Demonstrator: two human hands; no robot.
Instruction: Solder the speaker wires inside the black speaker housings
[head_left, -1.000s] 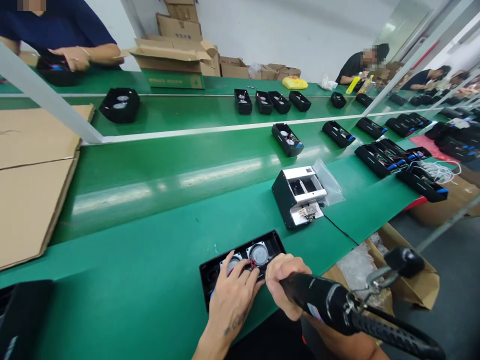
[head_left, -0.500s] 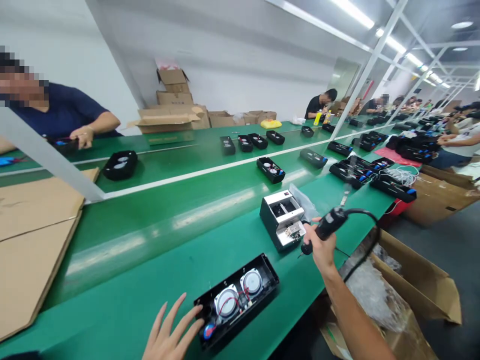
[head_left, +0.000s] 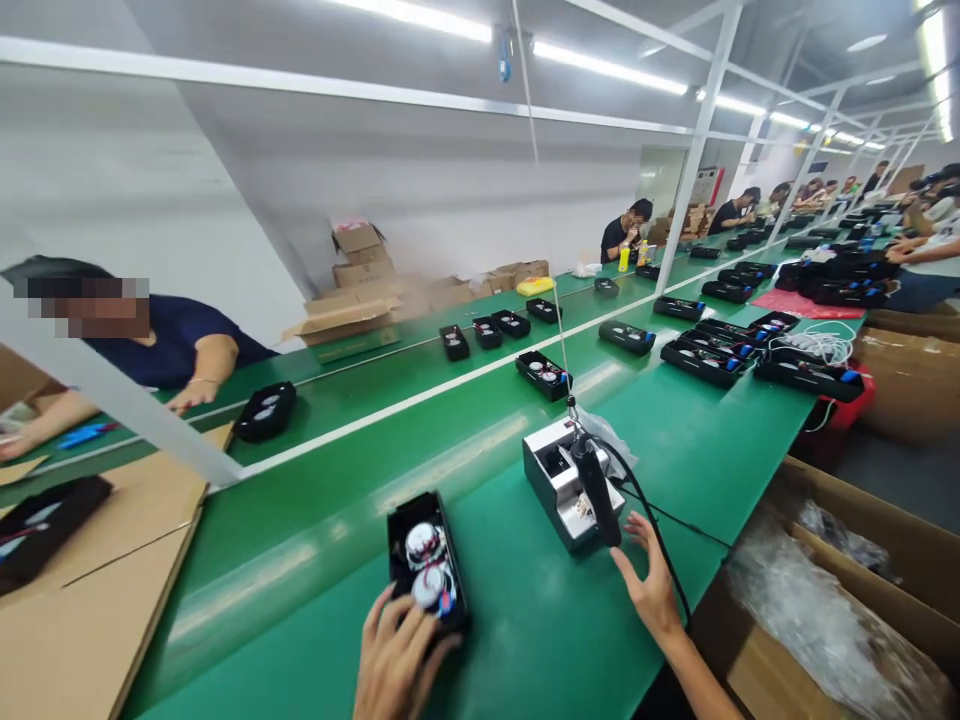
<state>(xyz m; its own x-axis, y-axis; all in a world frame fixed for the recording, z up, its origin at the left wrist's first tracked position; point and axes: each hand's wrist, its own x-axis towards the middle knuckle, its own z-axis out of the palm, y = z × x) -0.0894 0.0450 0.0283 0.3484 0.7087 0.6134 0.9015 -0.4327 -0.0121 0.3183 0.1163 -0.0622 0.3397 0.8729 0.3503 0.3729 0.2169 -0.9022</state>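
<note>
A black speaker housing (head_left: pixel 459 560) with two round silver speakers, wires and a small blue part inside lies on the green bench. My left hand (head_left: pixel 397 655) is at its near end, fingers bent over the rim and thumb towards the right side, slightly blurred. Over a silver-and-black machine (head_left: pixel 541 478), a black electric screwdriver (head_left: pixel 594 490) hangs from a cord. Just below the screwdriver's lower end is my right hand (head_left: pixel 651 585), fingers apart, holding nothing.
Another speaker housing (head_left: pixel 544 374) sits on the conveyor behind the machine, with several more further off. Cardboard (head_left: pixel 112 590) covers the left side, beside a white post (head_left: pixel 150 420). A co-worker (head_left: pixel 202 340) sits across the line. A carton with clear plastic (head_left: pixel 810 600) stands at lower right.
My right hand has let go of the screwdriver, which now hangs over the machine. The speaker housing has turned and moved away towards the conveyor with my left hand. The view has shifted.
</note>
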